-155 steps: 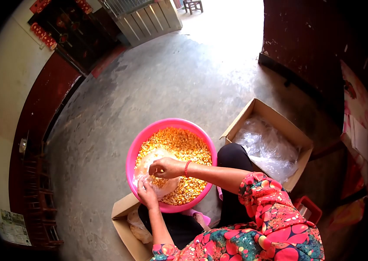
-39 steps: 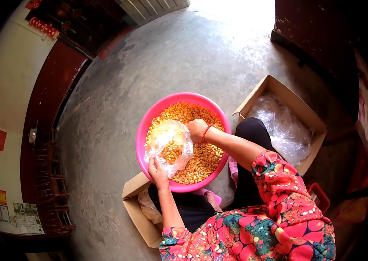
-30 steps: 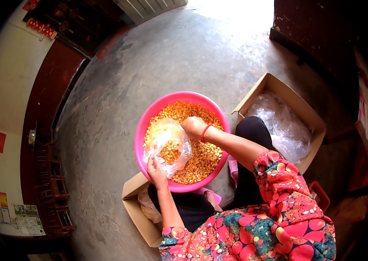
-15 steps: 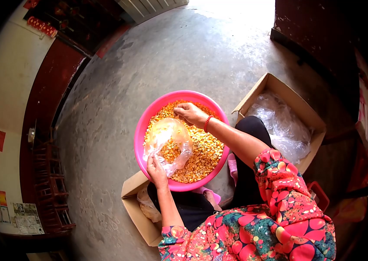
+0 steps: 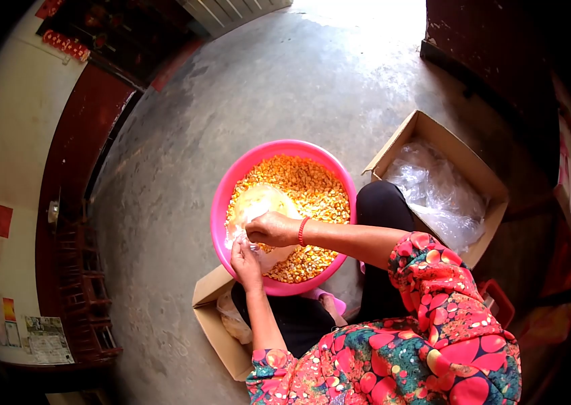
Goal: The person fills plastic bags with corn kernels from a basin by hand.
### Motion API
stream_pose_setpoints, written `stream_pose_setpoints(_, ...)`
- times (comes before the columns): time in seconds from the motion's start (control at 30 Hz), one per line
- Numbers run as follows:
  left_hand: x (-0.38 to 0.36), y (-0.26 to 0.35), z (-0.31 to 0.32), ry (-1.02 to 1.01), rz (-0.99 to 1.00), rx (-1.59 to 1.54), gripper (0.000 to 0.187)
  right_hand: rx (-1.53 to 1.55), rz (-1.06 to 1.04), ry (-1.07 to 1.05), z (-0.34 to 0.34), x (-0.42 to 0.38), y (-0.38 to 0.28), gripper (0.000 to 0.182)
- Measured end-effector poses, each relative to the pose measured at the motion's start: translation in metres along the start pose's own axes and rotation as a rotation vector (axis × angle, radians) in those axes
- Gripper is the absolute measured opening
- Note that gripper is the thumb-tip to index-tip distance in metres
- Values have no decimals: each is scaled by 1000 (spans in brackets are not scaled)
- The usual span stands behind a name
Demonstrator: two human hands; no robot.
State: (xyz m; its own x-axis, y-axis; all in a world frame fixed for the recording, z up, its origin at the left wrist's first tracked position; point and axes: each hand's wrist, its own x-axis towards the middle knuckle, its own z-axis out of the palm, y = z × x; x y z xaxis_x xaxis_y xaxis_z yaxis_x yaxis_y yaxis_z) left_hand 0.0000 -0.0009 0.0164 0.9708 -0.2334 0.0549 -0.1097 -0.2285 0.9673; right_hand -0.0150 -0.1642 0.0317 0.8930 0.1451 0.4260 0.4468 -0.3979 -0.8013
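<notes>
A bare concrete floor [image 5: 157,175] is spread beneath everything. On the right, an open cardboard box [image 5: 461,162] is filled with loose, crumpled clear plastic [image 5: 434,196]. Left of it, a round pink basin [image 5: 219,216] is set before the seated person, its inside covered by a deep bed of yellow corn kernels [image 5: 299,173]. On the near left, a smaller carton [image 5: 221,351] is partly hidden by the leg, with a pale plastic bundle [image 5: 235,322] lodged inside.

In the left half of the basin, a clear plastic bag [image 5: 262,199] is laid over the kernels. Whether any are held inside it cannot be told. It is judged thin, light and limp, likely slippery and easily torn if pulled hard; a hold is best taken at the gathered edge nearest the person, with weight supported from below if it is loaded.

At that edge, the bag is pinched between thumb and fingers of the left hand [image 5: 246,263]. Just beyond, the right hand [image 5: 274,228] is brought over the bag, its fingers curled inward; how closely they are closed, and whether anything is gripped, cannot be told. A red bracelet [image 5: 302,231] is worn on the right wrist.
</notes>
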Motion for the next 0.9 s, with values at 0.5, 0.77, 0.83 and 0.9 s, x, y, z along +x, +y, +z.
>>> stream_pose_setpoints(0.5, 5, -19, -3, 13, 161, 15, 23, -82, 55, 501, -71, 19, 6, 12)
stream_pose_setpoints(0.77, 4, -15, -2, 43, 75, -9, 23, -623, 543, 95, -57, -9, 67, 17)
stream_pose_setpoints(0.83, 4, -14, -2, 43, 97, 16, 23, -653, 570, -2, -55, -10, 66, 19)
stream_pose_setpoints(0.9, 5, -17, -4, 40, 120, 37, 23, -690, 582, -89, -53, -13, 59, 24)
